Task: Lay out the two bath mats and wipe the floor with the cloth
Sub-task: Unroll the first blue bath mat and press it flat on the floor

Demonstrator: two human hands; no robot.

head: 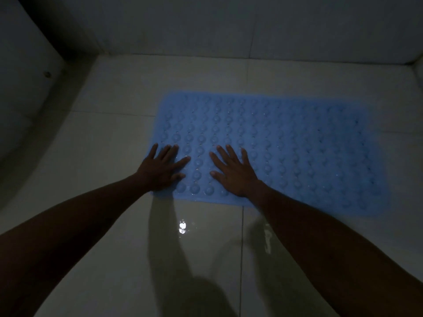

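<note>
A light blue bath mat (297, 152) with rows of round bumps lies flat on the pale tiled floor (109, 156), its long side running left to right. My left hand (160, 170) rests palm down on the mat's near left corner, fingers spread. My right hand (233, 172) presses flat on the mat just to the right of it, fingers apart. Neither hand holds anything. Only one mat shows in this dim view, and no cloth is visible.
A tiled wall (206, 30) closes off the far side, close behind the mat. A curved white fixture (25, 88) stands at the left. A bright wet glint (182, 226) sits on the floor between my arms, with dark shadows near the bottom edge.
</note>
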